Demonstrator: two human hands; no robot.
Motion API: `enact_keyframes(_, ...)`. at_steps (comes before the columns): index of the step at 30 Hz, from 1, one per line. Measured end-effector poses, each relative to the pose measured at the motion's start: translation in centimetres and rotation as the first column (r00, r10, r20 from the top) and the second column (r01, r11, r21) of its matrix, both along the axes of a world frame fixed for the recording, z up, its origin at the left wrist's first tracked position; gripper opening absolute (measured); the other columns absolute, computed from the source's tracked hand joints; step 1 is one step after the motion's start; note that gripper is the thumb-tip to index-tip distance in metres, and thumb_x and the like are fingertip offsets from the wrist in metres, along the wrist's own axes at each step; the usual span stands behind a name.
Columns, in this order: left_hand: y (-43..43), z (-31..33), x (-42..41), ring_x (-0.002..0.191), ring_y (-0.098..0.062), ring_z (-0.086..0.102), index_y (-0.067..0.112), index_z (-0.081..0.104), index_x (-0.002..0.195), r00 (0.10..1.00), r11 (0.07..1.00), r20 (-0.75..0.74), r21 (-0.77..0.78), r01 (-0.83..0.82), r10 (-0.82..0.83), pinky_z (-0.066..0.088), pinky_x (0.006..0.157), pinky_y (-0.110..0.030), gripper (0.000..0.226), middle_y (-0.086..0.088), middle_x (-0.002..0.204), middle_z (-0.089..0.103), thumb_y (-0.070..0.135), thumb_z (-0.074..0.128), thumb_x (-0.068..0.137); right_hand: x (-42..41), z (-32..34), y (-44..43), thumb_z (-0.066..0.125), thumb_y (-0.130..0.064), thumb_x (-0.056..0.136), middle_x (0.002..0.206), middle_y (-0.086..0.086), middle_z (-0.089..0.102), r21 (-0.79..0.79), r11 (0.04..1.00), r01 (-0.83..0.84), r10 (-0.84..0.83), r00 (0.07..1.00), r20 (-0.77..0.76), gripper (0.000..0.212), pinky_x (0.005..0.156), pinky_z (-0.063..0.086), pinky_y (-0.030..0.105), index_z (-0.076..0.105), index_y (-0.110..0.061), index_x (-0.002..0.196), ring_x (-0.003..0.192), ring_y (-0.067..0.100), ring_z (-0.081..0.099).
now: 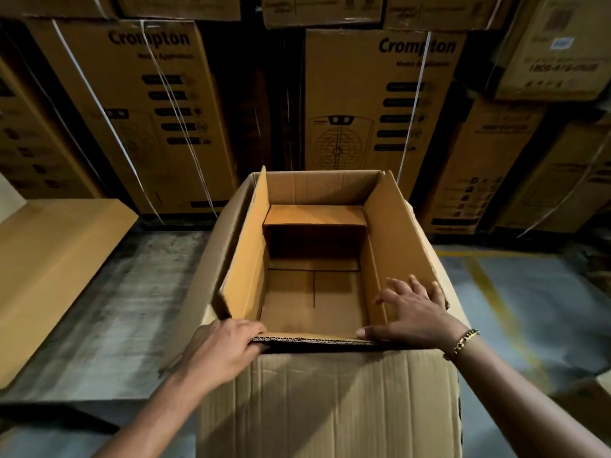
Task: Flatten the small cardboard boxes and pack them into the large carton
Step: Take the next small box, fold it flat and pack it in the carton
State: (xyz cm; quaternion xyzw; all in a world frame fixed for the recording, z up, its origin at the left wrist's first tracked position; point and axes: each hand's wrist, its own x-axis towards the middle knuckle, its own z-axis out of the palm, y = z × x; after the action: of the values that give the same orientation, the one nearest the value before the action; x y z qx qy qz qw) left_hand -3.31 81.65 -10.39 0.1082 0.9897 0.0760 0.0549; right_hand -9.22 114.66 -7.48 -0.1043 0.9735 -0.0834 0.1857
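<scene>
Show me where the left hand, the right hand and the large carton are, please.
left hand (222,352): head view, back of the hand.
right hand (415,314): head view, back of the hand.
large carton (330,408): head view, near outer face.

Left hand (218,353) grips carton (396,233); right hand (415,314) touches it.

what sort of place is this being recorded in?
Most likely a warehouse or stockroom: tall strapped Crompton appliance cartons are stacked along the back, the bare concrete floor has a yellow painted line, and an open carton sits in the foreground.
</scene>
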Motion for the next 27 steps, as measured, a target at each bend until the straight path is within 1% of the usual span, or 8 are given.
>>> enact_keyframes(3, -0.1, 0.9, -0.6, 0.112, -0.013, 0.064, 0.038, 0.057, 0.135, 0.991, 0.999, 0.127, 0.005, -0.032, 0.032, 0.048, 0.093, -0.032, 0.073, 0.013, 0.131, 0.066, 0.072, 0.021, 0.082, -0.4, -1.1, 0.2, 0.032, -0.104, 0.053, 0.168, -0.002, 0.007, 0.045, 0.999, 0.002, 0.001, 0.998, -0.063, 0.114, 0.118, -0.012, 0.061, 0.042, -0.039, 0.146, 0.154, 0.03, -0.012)
enact_keyframes(5, 0.2, 1.7, -0.2, 0.097, -0.008, 0.065, 0.039, 0.057, 0.136, 0.981, 0.998, 0.186, 0.013, -0.053, 0.05, 0.049, 0.084, -0.031, 0.096, 0.013, 0.129, 0.066, 0.095, 0.009, 0.073, -0.5, -1.9, 0.5, 0.03, -0.102, 0.06, 0.168, -0.001, 0.008, 0.068, 0.998, -0.009, 0.016, 0.995, -0.102, 0.109, 0.118, -0.013, 0.061, 0.041, -0.038, 0.148, 0.154, 0.028, -0.013)
enact_keyframes(8, 1.8, 2.8, 1.2, 0.08, 0.001, 0.057, 0.036, 0.051, 0.142, 0.949, 0.995, 0.313, 0.075, -0.07, 0.043, 0.047, 0.082, -0.024, 0.088, 0.009, 0.125, 0.065, 0.085, 0.016, 0.078, -0.9, -2.7, 1.3, 0.021, -0.103, 0.06, 0.168, -0.005, 0.011, 0.067, 0.996, -0.059, 0.07, 0.981, -0.178, 0.11, 0.117, -0.017, 0.06, 0.044, -0.038, 0.145, 0.154, 0.025, -0.014)
enact_keyframes(11, 3.2, 2.5, 2.6, 0.126, -0.009, 0.054, 0.033, 0.042, 0.15, 0.934, 0.991, 0.348, 0.073, -0.114, 0.082, 0.036, 0.112, -0.037, 0.093, 0.007, 0.145, 0.054, 0.083, 0.009, 0.079, -1.5, -3.1, 2.3, 0.016, -0.104, 0.058, 0.168, -0.007, 0.01, 0.114, 0.988, -0.105, 0.125, 0.975, -0.186, 0.115, 0.115, -0.021, 0.06, 0.042, -0.038, 0.148, 0.153, 0.023, -0.018)
enact_keyframes(13, 3.6, 2.5, 2.6, 0.136, -0.011, 0.046, 0.034, 0.044, 0.148, 0.931, 0.987, 0.351, 0.081, -0.138, 0.102, 0.033, 0.115, -0.036, 0.082, 0.008, 0.15, 0.049, 0.079, 0.012, 0.087, -1.8, -3.0, 2.6, 0.025, -0.102, 0.063, 0.168, -0.007, 0.009, 0.147, 0.98, -0.133, 0.157, 0.974, -0.163, 0.109, 0.115, -0.021, 0.061, 0.039, -0.037, 0.15, 0.153, 0.023, -0.018)
enact_keyframes(18, 3.1, 1.8, -0.5, 0.115, -0.009, 0.055, 0.037, 0.059, 0.127, 0.979, 0.978, -0.005, 0.04, -0.205, 0.206, 0.048, 0.1, -0.037, 0.083, 0.015, 0.131, 0.058, 0.086, 0.014, 0.079, -2.8, -1.5, 1.8, 0.039, -0.091, 0.073, 0.162, -0.007, 0.027, 0.164, 0.97, -0.178, 0.196, 0.975, -0.105, 0.091, 0.117, -0.003, 0.067, 0.039, -0.039, 0.147, 0.154, 0.025, 0.006)
enact_keyframes(23, 2.2, 2.6, -5.9, 0.092, -0.015, 0.051, 0.023, 0.069, 0.104, 0.888, 0.974, -0.402, 0.064, -0.218, 0.225, 0.052, 0.08, -0.037, 0.042, 0.004, 0.104, 0.054, 0.06, 0.062, 0.085, -5.2, -0.1, -0.5, 0.055, -0.082, 0.075, 0.157, -0.004, 0.036, 0.188, 0.956, -0.226, 0.231, 0.973, -0.005, 0.089, 0.116, 0.013, 0.069, 0.039, -0.033, 0.148, 0.15, 0.026, 0.022)
enact_keyframes(27, 2.1, 4.6, -11.9, 0.123, -0.028, 0.048, 0.022, 0.043, 0.141, 0.923, 0.955, -0.28, -0.06, -0.291, 0.264, 0.051, 0.091, -0.043, 0.068, -0.009, 0.14, 0.044, 0.056, 0.065, 0.086, -7.3, -0.1, -3.2, 0.065, -0.081, 0.067, 0.156, -0.005, 0.036, 0.204, 0.925, -0.321, 0.285, 0.94, 0.185, 0.094, 0.111, 0.015, 0.072, 0.039, -0.037, 0.146, 0.145, 0.027, 0.028)
